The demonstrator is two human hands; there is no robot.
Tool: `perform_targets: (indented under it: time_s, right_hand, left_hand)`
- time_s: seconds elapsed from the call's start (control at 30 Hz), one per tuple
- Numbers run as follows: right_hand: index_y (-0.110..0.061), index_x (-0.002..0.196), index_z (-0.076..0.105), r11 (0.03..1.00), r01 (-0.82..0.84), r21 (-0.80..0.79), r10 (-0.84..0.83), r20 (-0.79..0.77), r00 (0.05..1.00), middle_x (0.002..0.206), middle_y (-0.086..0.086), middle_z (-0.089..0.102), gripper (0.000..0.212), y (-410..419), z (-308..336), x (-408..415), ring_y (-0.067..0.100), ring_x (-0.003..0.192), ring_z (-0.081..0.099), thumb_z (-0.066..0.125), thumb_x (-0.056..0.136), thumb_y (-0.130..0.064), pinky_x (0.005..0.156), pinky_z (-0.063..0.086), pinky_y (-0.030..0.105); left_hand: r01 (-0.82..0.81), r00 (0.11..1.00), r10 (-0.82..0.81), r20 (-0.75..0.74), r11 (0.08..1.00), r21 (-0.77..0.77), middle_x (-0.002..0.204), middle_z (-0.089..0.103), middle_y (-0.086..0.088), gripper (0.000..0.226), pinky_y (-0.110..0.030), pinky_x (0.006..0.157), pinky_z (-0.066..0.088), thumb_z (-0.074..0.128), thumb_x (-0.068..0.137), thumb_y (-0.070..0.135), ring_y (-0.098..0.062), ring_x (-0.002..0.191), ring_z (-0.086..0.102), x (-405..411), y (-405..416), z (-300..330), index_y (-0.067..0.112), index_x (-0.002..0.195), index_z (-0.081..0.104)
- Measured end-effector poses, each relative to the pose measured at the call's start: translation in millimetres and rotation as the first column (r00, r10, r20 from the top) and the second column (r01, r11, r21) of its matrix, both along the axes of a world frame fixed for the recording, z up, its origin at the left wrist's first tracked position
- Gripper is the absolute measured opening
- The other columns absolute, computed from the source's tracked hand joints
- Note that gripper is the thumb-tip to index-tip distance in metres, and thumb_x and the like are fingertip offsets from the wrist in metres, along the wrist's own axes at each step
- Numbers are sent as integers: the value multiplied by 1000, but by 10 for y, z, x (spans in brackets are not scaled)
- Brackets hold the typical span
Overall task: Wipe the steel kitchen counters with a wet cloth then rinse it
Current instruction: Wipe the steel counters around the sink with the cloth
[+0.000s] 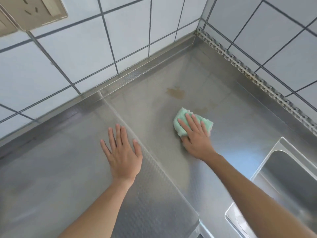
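In the corner of a kitchen, seen from above through a head-worn camera, a steel counter point(171, 134) runs along two white tiled walls point(85, 54) with dark grout lines. The right hand point(195, 136) lies on top of a crumpled mint-green cloth point(181, 117), its fingers held straight and slightly spread and pressing the cloth flat against the steel; the thumb tucks in at the cloth's near left edge. The cloth sticks out beyond the fingertips toward the corner of the walls. Just beyond the cloth, nearer the back wall, a brownish stain point(176, 92) marks the counter, with a fainter smear point(202, 109) close beside the cloth's far edge. The left hand point(122, 152) rests palm down on the counter, well to the left of the cloth, fingers straight and fanned apart, holding nothing; its thumb lies next to a raised seam point(154, 162) that divides the counter into two sections. The cloth and right hand are on the section right of that seam. At the right edge, near the right forearm, part of a steel sink point(291, 172) is set into the counter. A beige wall socket point(32, 11) sits at the upper left
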State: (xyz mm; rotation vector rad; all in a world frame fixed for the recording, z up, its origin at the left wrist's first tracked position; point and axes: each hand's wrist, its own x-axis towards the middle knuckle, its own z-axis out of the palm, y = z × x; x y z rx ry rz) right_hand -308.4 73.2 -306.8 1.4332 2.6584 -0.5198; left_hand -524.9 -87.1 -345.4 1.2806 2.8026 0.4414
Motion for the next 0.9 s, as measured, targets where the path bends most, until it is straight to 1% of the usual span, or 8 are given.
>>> perform_targets:
  time_s: [0.1, 0.2, 0.37, 0.53, 0.63, 0.7, 0.8, 0.9]
  right_hand:
    - [-35, 161, 22, 992, 128, 22, -127, -24, 992, 173, 2, 1, 62, -134, -54, -638, 25, 159, -8, 43, 104, -41, 125, -12, 47]
    - [-33, 162, 22, 996, -89, 24, 90, -46, 995, 173, 2, 2, 62, -459, -63, -844, 25, 159, -9, 43, 103, -42, 126, -12, 49]
    - [-34, 161, 26, 951, -308, -15, 306, -97, 947, 172, -6, 6, 62, -740, -33, 47, 18, 159, -6, 37, 100, -38, 128, -7, 45]
    - [-36, 160, 25, 993, -107, -55, 105, -43, 994, 171, -7, 10, 64, -337, 62, 1173, 18, 159, 0, 28, 97, -45, 128, 2, 48]
    - [-37, 161, 18, 996, 88, -30, -88, 20, 996, 172, -4, 4, 60, 161, 61, 1543, 19, 159, -4, 35, 104, -42, 128, -1, 45]
    - [-35, 162, 16, 966, 258, -15, -258, 26, 966, 173, -2, 1, 60, 451, 31, 1487, 20, 159, -7, 39, 107, -39, 128, -3, 46]
    - [-33, 163, 15, 867, 499, -9, -499, 13, 867, 173, 2, -2, 59, 792, -27, 996, 24, 158, -11, 32, 107, -44, 127, -8, 49]
    - [-34, 163, 15, 885, 465, -17, -466, -27, 885, 173, 2, -3, 59, 966, -48, 411, 26, 158, -13, 32, 107, -45, 126, -10, 52]
  left_hand:
    - [-9, 1000, 9, 13, 1000, -13, 171, 32, -8, 67, -62, 129, 10, 35, 102, 41, -29, 162, 18, 7, 6, 25, 9, 161, 34]
    - [-12, 1000, 13, 23, 999, -40, 171, 31, -8, 68, -61, 130, 9, 33, 102, 41, -28, 163, 17, 21, 4, 83, 9, 161, 34]
    - [-85, 988, 92, 123, 995, -61, 172, 30, -9, 60, -65, 128, 9, 47, 103, 23, -30, 162, 16, 147, 138, 252, 6, 159, 37]
    - [72, 986, -75, 152, 997, 27, 168, 38, -12, 49, -64, 127, 16, 53, 104, 20, -31, 161, 23, 576, 648, 349, 5, 150, 49]
    - [67, 981, -50, 186, 994, -84, 176, 18, -10, 65, -67, 127, 4, 43, 108, 40, -33, 164, 4, 844, 964, 295, 7, 163, 30]
    - [48, 989, -28, 144, 989, -139, 177, 9, -10, 74, -69, 126, 0, 35, 108, 50, -35, 164, -4, 944, 1015, 199, 6, 166, 21]
    - [23, 999, -20, 28, 994, -105, 175, 19, -13, 77, -71, 125, 6, 31, 105, 53, -38, 163, 5, 978, 1006, 88, 3, 163, 29]
    - [5, 1000, -5, -2, 996, -94, 174, 23, -12, 78, -70, 126, 8, 31, 102, 54, -36, 163, 9, 972, 1013, 35, 4, 161, 32]
